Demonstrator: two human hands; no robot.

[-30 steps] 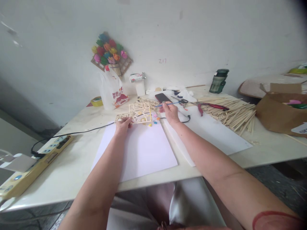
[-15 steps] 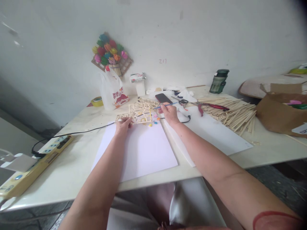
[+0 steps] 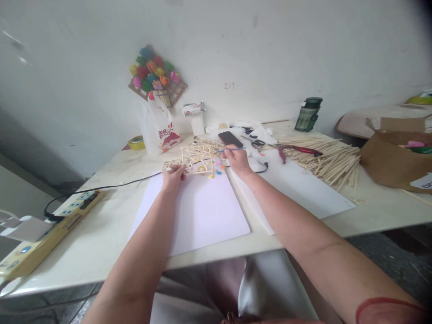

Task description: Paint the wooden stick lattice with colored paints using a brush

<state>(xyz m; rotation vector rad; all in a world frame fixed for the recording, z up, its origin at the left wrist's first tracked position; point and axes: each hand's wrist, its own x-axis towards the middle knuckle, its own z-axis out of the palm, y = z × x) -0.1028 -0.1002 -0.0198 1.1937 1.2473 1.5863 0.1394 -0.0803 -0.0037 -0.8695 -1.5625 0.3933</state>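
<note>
My left hand (image 3: pixel 174 174) is closed on the lower left part of a wooden stick lattice frame (image 3: pixel 197 160), holding it over the white paper sheet (image 3: pixel 205 207). One edge of the frame is yellow. Pinched in my right hand (image 3: pixel 237 159) is a thin blue paintbrush (image 3: pixel 232 149), its tip pointing left toward the frame's right edge. Whether the tip touches the wood I cannot make out. Several small coloured pieces, among them a yellow one (image 3: pixel 211 176) and an orange one (image 3: pixel 223 167), lie between the hands.
Behind my right hand lie a phone (image 3: pixel 231 139), scissors (image 3: pixel 258 143) and red-handled pliers (image 3: pixel 300 150). A pile of wooden sticks (image 3: pixel 332 162) spreads to the right, beside a brown paper bag (image 3: pixel 394 155). A power strip (image 3: pixel 64 220) runs along the left; a green bottle (image 3: pixel 308 114) stands at the back.
My right hand has shifted slightly with the brush, which now lies closer to level. My left hand and the lattice frame have hardly moved.
</note>
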